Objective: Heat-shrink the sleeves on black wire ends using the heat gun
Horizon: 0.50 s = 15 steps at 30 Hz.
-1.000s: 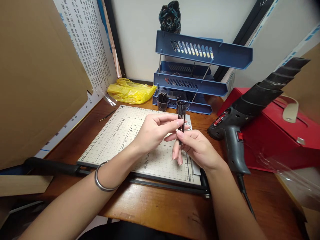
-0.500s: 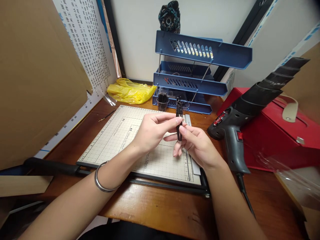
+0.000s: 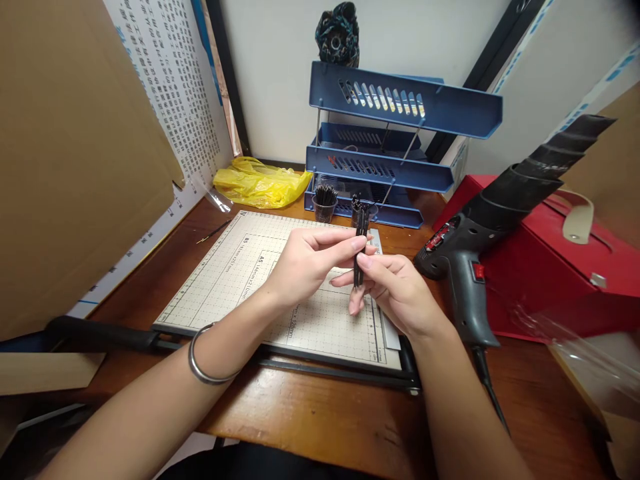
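**Bundle of black sticks found in both hands above the cutter board; not yet set down**

State of work: a small bundle of black sticks (image 3: pixel 358 275) is gathered at the centre of the frame, just right of the middle. The sticks stand close together and nearly upright. Whether their ends are level cannot be told at this size, and the exact count cannot be made. The bundle has not been released onto any surface. More sticks stand in the left cup (image 3: pixel 324 212), upper centre of the frame. Dark sticks also show at the right cup (image 3: pixel 371 212), partly hidden behind the bundle. One thin piece (image 3: pixel 214 231) lies apart on the counter (image 3: pixel 300 413), left of the upper centre.

Hands: both are closed on the bundle by the fingertips. The left hand (image 3: pixel 311 263) comes in from the lower left of the frame, palm inward, and pinches the upper part between thumb and fingers. The right hand (image 3: pixel 403 293) comes from the lower right, thumb on the bundle just below the left thumb, fingers curled behind. A fingertip shows just beneath the lower ends. Both wrists are raised over the cutter board (image 3: pixel 225 280).

Surroundings: a heat gun (image 3: pixel 463 267) stands at the right of the frame, in front of a red box (image 3: pixel 545 267).
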Tool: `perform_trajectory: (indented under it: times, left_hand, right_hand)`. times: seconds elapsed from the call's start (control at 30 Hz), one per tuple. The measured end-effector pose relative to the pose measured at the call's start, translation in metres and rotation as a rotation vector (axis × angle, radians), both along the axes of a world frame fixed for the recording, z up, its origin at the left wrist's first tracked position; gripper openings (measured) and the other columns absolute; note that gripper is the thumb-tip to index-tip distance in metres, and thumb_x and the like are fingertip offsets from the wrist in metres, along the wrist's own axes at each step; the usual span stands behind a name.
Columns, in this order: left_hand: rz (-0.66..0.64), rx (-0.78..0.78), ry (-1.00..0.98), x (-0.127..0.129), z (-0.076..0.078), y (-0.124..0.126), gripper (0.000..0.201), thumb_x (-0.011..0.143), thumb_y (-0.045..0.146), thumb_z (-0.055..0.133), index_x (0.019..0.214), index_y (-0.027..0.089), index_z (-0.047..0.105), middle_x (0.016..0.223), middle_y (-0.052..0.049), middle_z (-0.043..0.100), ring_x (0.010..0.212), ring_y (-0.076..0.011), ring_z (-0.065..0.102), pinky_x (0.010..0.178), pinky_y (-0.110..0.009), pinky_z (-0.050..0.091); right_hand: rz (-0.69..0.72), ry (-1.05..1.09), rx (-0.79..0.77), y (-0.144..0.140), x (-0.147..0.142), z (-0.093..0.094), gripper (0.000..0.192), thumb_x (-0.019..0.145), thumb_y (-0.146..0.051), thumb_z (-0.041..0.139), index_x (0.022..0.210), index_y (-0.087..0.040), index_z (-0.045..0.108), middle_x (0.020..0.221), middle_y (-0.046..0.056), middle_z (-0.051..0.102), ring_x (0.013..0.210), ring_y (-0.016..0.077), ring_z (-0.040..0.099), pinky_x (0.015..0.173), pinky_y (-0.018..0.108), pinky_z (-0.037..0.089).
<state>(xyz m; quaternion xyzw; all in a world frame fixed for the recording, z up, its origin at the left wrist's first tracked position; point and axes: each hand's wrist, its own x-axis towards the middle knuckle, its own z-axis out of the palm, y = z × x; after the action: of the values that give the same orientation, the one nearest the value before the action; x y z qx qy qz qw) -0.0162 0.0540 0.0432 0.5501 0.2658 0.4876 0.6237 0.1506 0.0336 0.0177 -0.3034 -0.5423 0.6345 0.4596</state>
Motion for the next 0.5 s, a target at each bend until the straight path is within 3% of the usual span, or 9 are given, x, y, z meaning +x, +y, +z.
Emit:
perform_trajectory:
  times: [0.5]
  left_hand:
    - [0.037, -0.015, 0.005, 0.0009, -0.0005, -0.0004, 0.022, 0.081, 0.036, 0.085, 0.093, 0.019, 0.085, 0.087, -0.007, 0.082, 0.080, -0.0164, 0.075, 0.075, -0.023, 0.059]
  right_hand:
    - [-0.032, 0.006, 0.031, -0.0001, -0.0019, -0.0018, 0.031, 0.092, -0.047, 0.070, 0.083, -0.020, 0.083, 0.086, 0.007, 0.082, 0.050, 0.0118, 0.071, 0.048, 0.020, 0.057]
